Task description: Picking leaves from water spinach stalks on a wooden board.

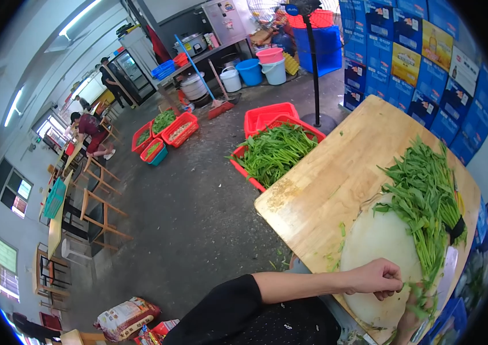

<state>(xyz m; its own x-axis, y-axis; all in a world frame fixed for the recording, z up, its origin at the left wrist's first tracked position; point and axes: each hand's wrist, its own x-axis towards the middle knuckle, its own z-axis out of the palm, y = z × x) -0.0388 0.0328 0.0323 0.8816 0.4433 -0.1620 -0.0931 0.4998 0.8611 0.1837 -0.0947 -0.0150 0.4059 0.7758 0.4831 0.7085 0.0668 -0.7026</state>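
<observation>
My left hand is over the round pale cutting board, its fingers curled; whether it pinches a bit of leaf cannot be told. Below and to the right, my right hand is mostly covered by leafy green stems and blurred. A large heap of leafy greens lies along the right side of the wooden table, partly on the board. Beside its stems lies a knife with a broad blade and a black handle. Green scraps are scattered by the board's left edge.
A red basket of greens stands beyond the table's left edge, near a black fan stand. Stacked blue cartons rise behind the table. More baskets, a broom and a filled sack are on the floor. People are farther left.
</observation>
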